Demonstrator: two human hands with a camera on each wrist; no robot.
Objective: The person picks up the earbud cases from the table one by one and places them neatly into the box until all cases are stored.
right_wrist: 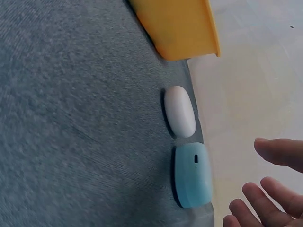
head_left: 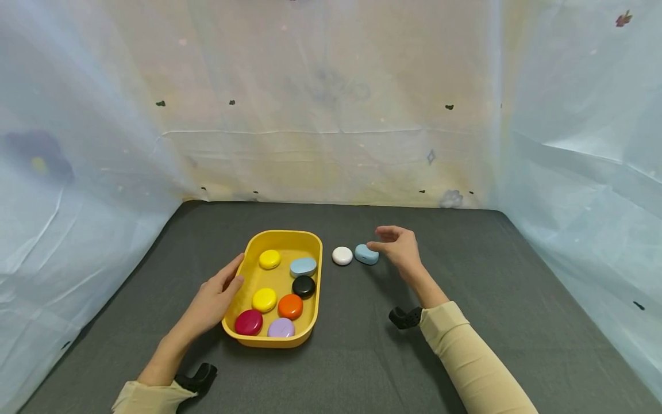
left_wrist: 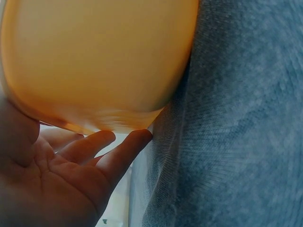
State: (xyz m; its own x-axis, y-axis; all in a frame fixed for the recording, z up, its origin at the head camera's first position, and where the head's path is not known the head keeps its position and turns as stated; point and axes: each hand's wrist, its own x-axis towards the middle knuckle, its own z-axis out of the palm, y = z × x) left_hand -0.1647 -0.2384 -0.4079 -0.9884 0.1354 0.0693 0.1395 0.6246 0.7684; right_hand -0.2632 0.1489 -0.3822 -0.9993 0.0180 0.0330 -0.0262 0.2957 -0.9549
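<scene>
My left hand holds the left side of a yellow tray, thumb over the rim and fingers against the outer wall. My right hand hovers beside a light blue rounded case, thumb and fingers spread apart. In the right wrist view, a gap shows between those fingers and the blue case, which has a small dark slot in its side. Left of it on the cloth lies a smooth white rounded piece.
Inside the tray sit several rounded pieces: two yellow, one light blue, one black, one orange, one crimson and one lilac. Grey cloth covers the table; pale sheets hang behind and at both sides.
</scene>
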